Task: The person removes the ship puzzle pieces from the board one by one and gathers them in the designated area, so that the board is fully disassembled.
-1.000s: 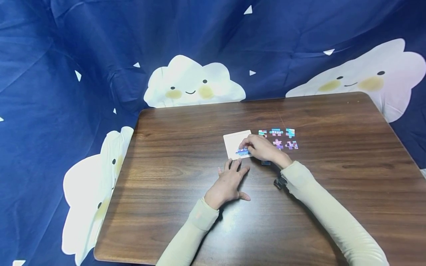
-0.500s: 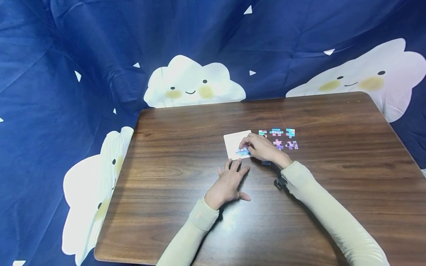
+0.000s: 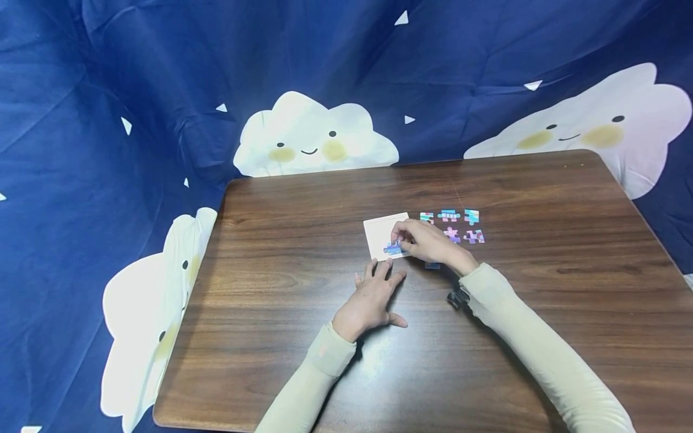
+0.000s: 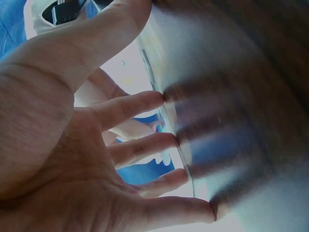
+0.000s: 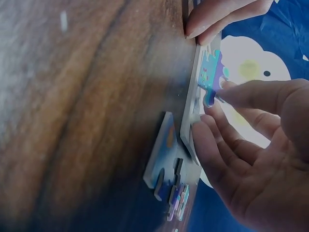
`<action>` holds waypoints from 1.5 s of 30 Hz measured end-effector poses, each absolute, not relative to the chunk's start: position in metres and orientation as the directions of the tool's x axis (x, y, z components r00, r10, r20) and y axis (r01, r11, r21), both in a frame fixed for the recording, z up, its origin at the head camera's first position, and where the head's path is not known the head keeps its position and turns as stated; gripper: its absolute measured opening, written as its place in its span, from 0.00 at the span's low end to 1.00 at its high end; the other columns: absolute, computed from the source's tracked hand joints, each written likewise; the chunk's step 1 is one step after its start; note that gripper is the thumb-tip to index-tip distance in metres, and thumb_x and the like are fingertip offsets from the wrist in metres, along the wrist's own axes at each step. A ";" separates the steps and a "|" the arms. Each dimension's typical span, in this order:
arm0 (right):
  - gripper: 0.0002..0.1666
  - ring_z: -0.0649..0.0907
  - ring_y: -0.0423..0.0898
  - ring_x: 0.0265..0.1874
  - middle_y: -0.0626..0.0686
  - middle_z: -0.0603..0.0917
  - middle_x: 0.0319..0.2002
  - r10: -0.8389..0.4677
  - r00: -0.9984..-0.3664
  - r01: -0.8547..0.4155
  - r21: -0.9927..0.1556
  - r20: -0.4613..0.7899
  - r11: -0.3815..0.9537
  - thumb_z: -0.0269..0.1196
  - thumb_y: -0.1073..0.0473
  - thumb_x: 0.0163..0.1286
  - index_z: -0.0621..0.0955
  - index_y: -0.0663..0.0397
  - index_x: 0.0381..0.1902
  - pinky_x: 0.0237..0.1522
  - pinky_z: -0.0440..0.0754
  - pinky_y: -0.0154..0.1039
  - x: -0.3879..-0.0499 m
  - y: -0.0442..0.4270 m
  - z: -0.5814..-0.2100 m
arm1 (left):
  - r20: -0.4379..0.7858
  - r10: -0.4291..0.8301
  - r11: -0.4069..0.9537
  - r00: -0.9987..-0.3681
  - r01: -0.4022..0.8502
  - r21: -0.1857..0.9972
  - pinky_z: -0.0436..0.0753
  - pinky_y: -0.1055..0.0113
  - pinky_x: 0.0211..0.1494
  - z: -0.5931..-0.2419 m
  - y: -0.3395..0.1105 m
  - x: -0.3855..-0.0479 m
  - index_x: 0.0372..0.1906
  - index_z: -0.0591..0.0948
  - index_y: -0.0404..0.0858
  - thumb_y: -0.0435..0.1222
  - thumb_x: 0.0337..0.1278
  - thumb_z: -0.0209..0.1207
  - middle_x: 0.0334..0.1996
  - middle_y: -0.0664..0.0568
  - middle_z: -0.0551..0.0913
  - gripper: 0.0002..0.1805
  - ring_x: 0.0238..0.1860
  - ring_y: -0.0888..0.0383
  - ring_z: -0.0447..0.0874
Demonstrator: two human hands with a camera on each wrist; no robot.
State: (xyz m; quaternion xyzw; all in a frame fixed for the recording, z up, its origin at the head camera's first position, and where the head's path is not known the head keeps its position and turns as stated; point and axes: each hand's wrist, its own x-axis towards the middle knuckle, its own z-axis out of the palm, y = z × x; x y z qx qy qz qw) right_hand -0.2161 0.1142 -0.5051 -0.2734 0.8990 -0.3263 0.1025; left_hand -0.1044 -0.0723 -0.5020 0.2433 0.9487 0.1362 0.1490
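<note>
A white puzzle board [image 3: 376, 231] lies on the table with blue jigsaw pieces [image 3: 391, 248] at its lower part. My right hand [image 3: 430, 242] is over the board's right side, thumb and fingertips pinching a blue-purple jigsaw piece [image 5: 210, 89] at its edge. Its other fingers are curled near the board's rim in the right wrist view. My left hand [image 3: 368, 304] lies with fingers spread, fingertips touching the board's near edge; the left wrist view shows these straight fingers [image 4: 145, 147] too. The right hand hides part of the board.
Several loose jigsaw pieces [image 3: 449, 215] lie right of the board in rough rows. One dark blue piece [image 3: 432, 265] sits below the right wrist. The brown wooden table [image 3: 260, 337] meets a blue cloud-print curtain [image 3: 325, 48] at the back and left.
My right fingertips have shifted slightly to the right, showing more of the blue pieces on the board. My left hand has stayed in place.
</note>
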 end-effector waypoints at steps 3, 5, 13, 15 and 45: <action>0.08 0.80 0.46 0.36 0.52 0.84 0.36 -0.562 -0.827 -0.421 -0.647 -0.014 0.636 0.63 0.69 0.69 0.84 0.54 0.44 0.41 0.77 0.40 -0.216 0.115 -0.505 | -0.215 0.502 0.845 -0.838 0.422 0.329 0.71 0.22 0.66 -0.502 -0.072 -0.104 0.77 0.69 0.46 0.58 0.37 0.80 0.81 0.39 0.59 0.58 0.80 0.30 0.56; 0.08 0.79 0.45 0.35 0.52 0.84 0.35 -0.561 -0.828 -0.414 -0.652 -0.021 0.636 0.63 0.68 0.70 0.84 0.54 0.44 0.40 0.77 0.40 -0.216 0.115 -0.505 | -0.212 0.502 0.845 -0.838 0.424 0.326 0.71 0.22 0.66 -0.502 -0.072 -0.104 0.77 0.69 0.46 0.58 0.36 0.80 0.81 0.39 0.59 0.58 0.80 0.30 0.57; 0.08 0.81 0.45 0.36 0.52 0.85 0.36 -0.545 -0.838 -0.383 -0.689 -0.021 0.615 0.60 0.68 0.74 0.84 0.54 0.45 0.43 0.78 0.41 -0.214 0.119 -0.506 | -0.210 0.507 0.842 -0.836 0.429 0.326 0.72 0.22 0.66 -0.503 -0.072 -0.103 0.77 0.70 0.46 0.58 0.37 0.80 0.81 0.39 0.60 0.58 0.80 0.30 0.57; 0.08 0.81 0.46 0.37 0.53 0.85 0.36 -0.536 -0.844 -0.378 -0.704 -0.005 0.601 0.60 0.68 0.74 0.84 0.55 0.45 0.45 0.79 0.42 -0.213 0.121 -0.506 | -0.212 0.508 0.842 -0.835 0.430 0.325 0.72 0.22 0.66 -0.502 -0.072 -0.102 0.77 0.69 0.46 0.58 0.37 0.79 0.81 0.39 0.60 0.58 0.79 0.30 0.57; 0.09 0.86 0.49 0.30 0.61 0.84 0.40 -0.352 -0.928 -0.154 -0.734 -0.123 0.662 0.57 0.68 0.77 0.82 0.61 0.50 0.31 0.89 0.38 -0.184 0.205 -0.504 | -0.221 0.500 0.843 -0.837 0.411 0.347 0.68 0.21 0.68 -0.501 -0.073 -0.103 0.78 0.68 0.46 0.57 0.37 0.80 0.82 0.39 0.57 0.58 0.81 0.31 0.54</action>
